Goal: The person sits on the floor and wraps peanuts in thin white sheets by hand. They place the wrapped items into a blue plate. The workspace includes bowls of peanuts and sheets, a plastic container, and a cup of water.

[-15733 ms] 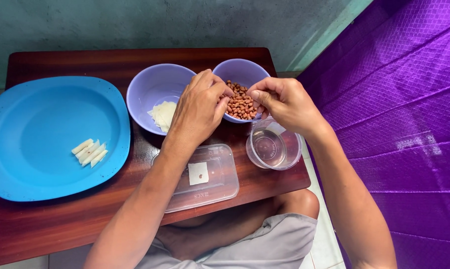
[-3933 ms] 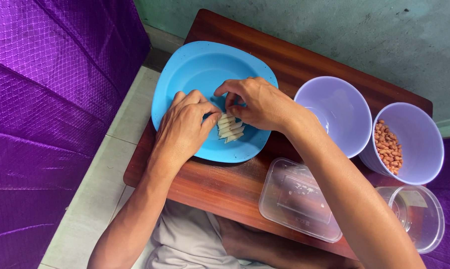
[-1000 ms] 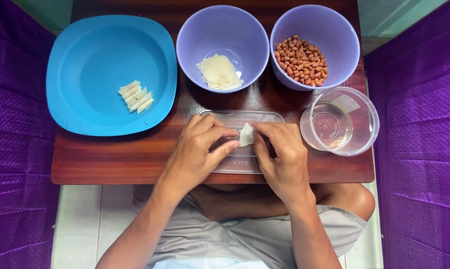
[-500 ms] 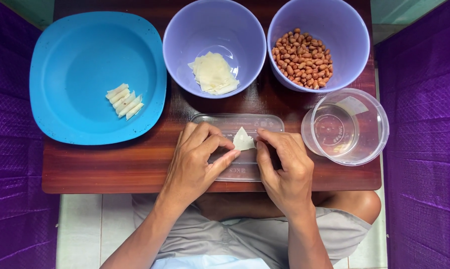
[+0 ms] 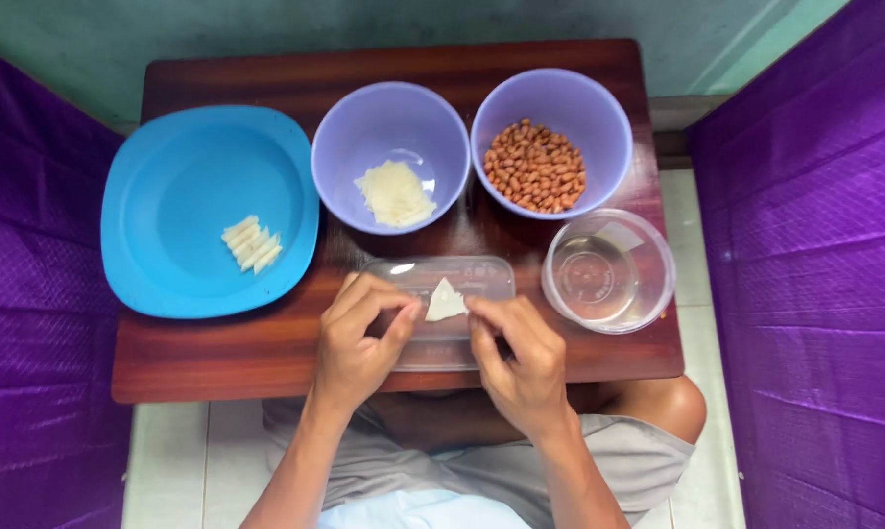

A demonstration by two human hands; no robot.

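At the counter's (image 5: 266, 362) front edge, over a clear lid (image 5: 442, 338), both hands (image 5: 359, 343) (image 5: 521, 358) pinch one wrapper (image 5: 445, 302), half folded; five rolls (image 5: 251, 243) lie finished on the plate (image 5: 168, 176), with wrappers (image 5: 395, 193) and peanuts (image 5: 535, 167) remaining.

Both hands' fingers (image 5: 399, 323) have folded the pale wrapper (image 5: 445, 302) into a triangle (formerly squarer).
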